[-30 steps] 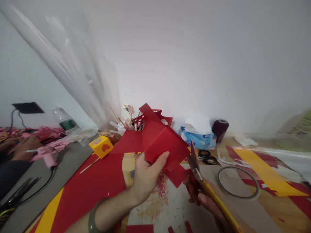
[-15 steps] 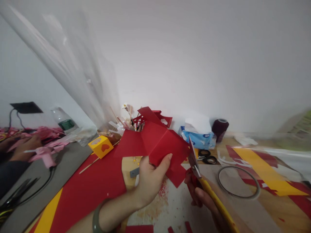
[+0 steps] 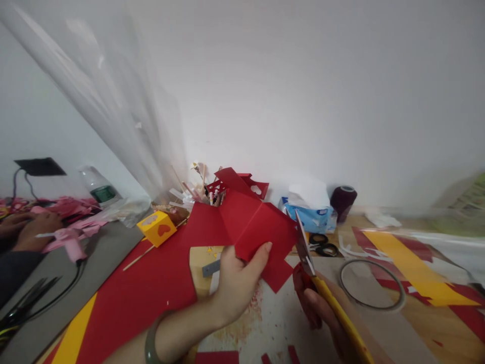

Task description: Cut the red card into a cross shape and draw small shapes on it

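My left hand point(image 3: 242, 280), a green bangle point(image 3: 151, 344) on its wrist, pinches a folded sheet of red paper point(image 3: 246, 215) with the thumb on top. Several flaps stick out from the creased middle. My right hand point(image 3: 328, 311) grips scissors point(image 3: 305, 247) with a long yellow handle. Their blades point up and lie at the right corner of the paper; whether they touch it I cannot tell. Below the hands is a stained white board point(image 3: 246, 331) with red scraps point(image 3: 217, 357) at its near edge.
A yellow paper box point(image 3: 156, 227) on a stick lies left, near a pink glue gun point(image 3: 71, 245). Another person's hands point(image 3: 40, 230) are at far left. Behind stand a tissue pack point(image 3: 310, 215) and dark thread spool point(image 3: 343, 202). At right lies a large ring point(image 3: 399, 298).
My right hand and the scissors have shifted slightly to the right. My left hand and the red paper have moved only a little, also to the right.
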`<state>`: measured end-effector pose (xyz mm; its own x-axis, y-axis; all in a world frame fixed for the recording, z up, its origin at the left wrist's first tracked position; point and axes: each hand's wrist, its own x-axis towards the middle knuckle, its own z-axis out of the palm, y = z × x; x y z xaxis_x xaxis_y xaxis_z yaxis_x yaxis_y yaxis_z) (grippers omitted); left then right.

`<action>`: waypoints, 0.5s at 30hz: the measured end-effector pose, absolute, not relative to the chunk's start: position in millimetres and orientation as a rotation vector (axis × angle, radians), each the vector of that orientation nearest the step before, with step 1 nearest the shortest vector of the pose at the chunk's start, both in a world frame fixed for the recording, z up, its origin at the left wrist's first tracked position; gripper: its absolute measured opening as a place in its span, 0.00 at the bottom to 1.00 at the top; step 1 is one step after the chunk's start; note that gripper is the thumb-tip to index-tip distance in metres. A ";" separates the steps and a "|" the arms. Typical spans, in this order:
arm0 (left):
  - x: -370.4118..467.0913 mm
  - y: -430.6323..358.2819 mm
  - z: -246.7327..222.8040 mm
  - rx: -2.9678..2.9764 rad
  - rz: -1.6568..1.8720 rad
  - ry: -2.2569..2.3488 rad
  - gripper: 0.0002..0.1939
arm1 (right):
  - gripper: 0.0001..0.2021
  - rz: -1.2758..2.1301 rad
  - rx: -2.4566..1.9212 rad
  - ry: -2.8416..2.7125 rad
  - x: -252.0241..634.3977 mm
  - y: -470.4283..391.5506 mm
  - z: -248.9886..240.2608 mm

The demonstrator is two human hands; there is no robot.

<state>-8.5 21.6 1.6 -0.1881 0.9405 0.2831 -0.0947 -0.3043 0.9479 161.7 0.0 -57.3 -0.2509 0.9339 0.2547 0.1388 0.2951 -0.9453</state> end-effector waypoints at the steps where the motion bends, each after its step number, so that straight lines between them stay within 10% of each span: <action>1: -9.1 21.8 2.4 1.249 1.620 1.089 0.05 | 0.27 1.057 -1.012 -1.623 161.3 -1.2 -56.2; 15: -8.8 20.0 4.2 1.262 1.661 1.055 0.05 | 0.23 1.211 -0.917 -1.531 164.8 10.6 -81.9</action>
